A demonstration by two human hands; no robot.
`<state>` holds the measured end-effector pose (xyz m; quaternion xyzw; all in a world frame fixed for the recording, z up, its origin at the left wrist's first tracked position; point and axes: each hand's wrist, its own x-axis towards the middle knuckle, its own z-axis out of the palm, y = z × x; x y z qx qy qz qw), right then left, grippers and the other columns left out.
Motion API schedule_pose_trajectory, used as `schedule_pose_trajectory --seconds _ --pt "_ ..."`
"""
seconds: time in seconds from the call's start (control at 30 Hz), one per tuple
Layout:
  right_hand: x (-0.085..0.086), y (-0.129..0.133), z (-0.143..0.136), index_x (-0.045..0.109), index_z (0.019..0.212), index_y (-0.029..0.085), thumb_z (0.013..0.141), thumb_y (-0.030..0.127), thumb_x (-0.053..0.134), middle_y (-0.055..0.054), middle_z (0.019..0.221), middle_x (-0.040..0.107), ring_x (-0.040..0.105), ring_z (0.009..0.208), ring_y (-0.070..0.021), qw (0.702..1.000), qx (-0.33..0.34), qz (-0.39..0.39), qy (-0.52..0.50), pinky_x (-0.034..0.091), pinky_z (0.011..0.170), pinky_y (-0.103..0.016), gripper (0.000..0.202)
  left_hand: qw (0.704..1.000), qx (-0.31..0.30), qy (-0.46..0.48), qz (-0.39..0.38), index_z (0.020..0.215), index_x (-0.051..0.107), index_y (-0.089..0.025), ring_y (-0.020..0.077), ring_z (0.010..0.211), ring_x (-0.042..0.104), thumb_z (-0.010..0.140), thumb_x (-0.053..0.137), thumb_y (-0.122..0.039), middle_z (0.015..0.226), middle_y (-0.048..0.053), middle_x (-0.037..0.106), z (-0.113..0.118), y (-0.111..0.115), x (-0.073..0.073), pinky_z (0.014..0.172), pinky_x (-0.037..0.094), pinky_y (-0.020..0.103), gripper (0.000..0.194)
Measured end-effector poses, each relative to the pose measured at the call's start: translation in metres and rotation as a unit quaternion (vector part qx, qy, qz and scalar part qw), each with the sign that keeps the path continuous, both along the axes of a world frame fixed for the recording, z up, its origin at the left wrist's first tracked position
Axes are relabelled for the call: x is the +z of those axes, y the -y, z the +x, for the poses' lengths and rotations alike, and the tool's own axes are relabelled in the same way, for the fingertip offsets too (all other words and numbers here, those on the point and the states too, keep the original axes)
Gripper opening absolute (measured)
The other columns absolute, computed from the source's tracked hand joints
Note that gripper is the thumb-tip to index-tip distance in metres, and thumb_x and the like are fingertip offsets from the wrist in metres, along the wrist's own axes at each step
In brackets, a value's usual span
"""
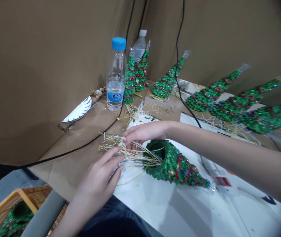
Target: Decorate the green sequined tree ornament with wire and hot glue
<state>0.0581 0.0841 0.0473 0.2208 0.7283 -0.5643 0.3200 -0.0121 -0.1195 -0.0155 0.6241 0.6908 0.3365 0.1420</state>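
Note:
A green Christmas tree ornament (173,166) with red garland lies on its side on the white board, its hollow base facing left. Out of that base runs a loose bundle of thin white and yellow wires (140,157). My right hand (146,133) reaches over from the right, its fingers closed round the wires left of the base. From below, my left hand (99,176) meets the same bundle, fingertips pinching among the wires. A small pale piece shows between the hands, too small to name.
Several similar trees (204,93) with wires stand or lean along the back. Nearby are a blue-capped water bottle (115,95), a second bottle (140,44) and a white feather-patterned piece (77,111). A black cable (81,146) crosses the table. An orange crate (23,197) holds another tree at lower left.

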Motion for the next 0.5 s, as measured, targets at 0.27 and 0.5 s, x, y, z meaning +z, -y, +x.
schedule_pose_trajectory --seconds 0.27,0.5 --pt "0.0021 0.0016 -0.0002 0.055 0.074 0.017 0.078 0.022 0.053 0.0 0.074 0.061 0.06 0.074 -0.0122 1.0 0.003 0.006 0.001 0.046 0.068 -0.025 0.007 1.0 -0.003 -0.009 0.008 0.115 0.062 -0.02 0.0201 0.117 0.06 0.091 0.046 -0.017 0.133 0.009 0.057 -0.0009 0.0 -0.0025 0.099 0.052 0.038 0.029" --pt "0.0017 0.001 0.0002 0.056 0.074 0.017 0.077 0.024 0.053 0.0 0.075 0.061 0.059 0.073 -0.0125 0.999 0.021 0.028 -0.018 0.046 0.066 -0.026 0.008 1.0 -0.013 -0.013 0.003 0.118 0.061 -0.021 0.0195 0.118 0.059 0.091 0.044 -0.016 0.134 0.008 0.056 -0.0028 0.0007 0.0003 0.099 0.052 0.039 0.032"
